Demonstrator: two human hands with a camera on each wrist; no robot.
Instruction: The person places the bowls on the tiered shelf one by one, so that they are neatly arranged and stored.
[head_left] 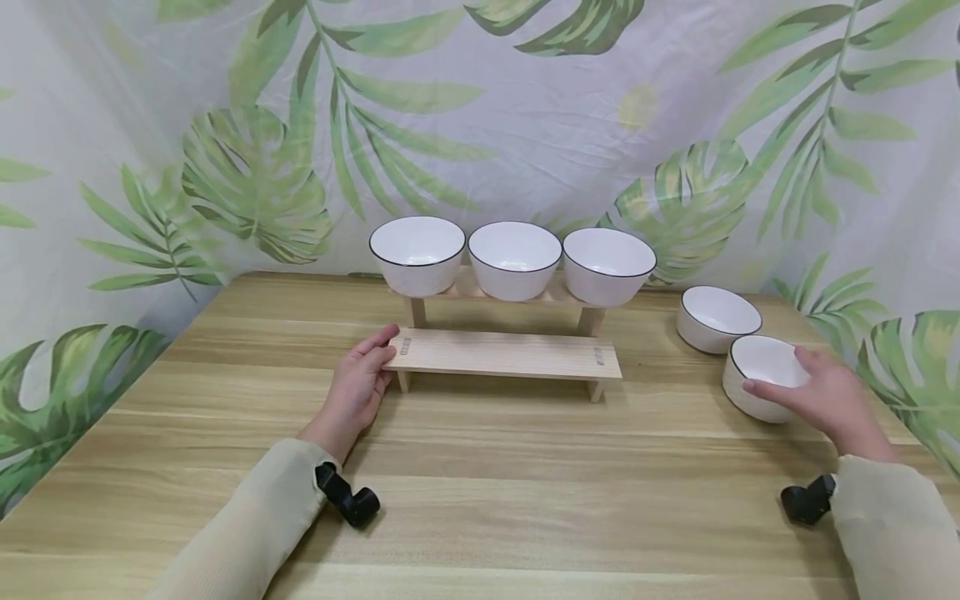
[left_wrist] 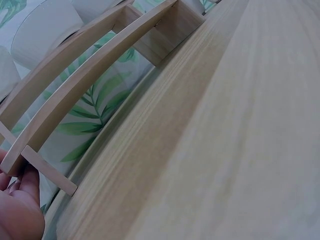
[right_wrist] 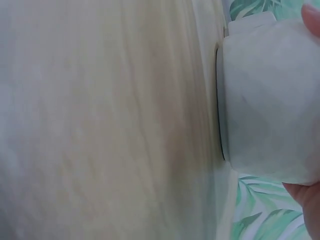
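Observation:
A two-tier wooden stand (head_left: 502, 352) stands in the middle of the table, seen from low down in the left wrist view. On its upper shelf three white bowls with dark rims sit in a row: a left bowl (head_left: 420, 275), a middle bowl (head_left: 515, 279) and a right bowl (head_left: 609, 283). My left hand (head_left: 358, 383) grips the left end of the lower shelf. At the right, my right hand (head_left: 828, 400) grips a white bowl (head_left: 750, 396) between thumb and fingers, on opposite sides of it in the right wrist view. Whether this bowl touches the table I cannot tell.
Just behind the gripped bowl stands another white bowl (head_left: 701, 332), close to it. The wooden table (head_left: 510, 500) ends at the back against a leaf-patterned cloth (head_left: 525, 117). A black wrist camera (head_left: 348, 497) sits at the left cuff, another camera (head_left: 808, 500) at the right cuff.

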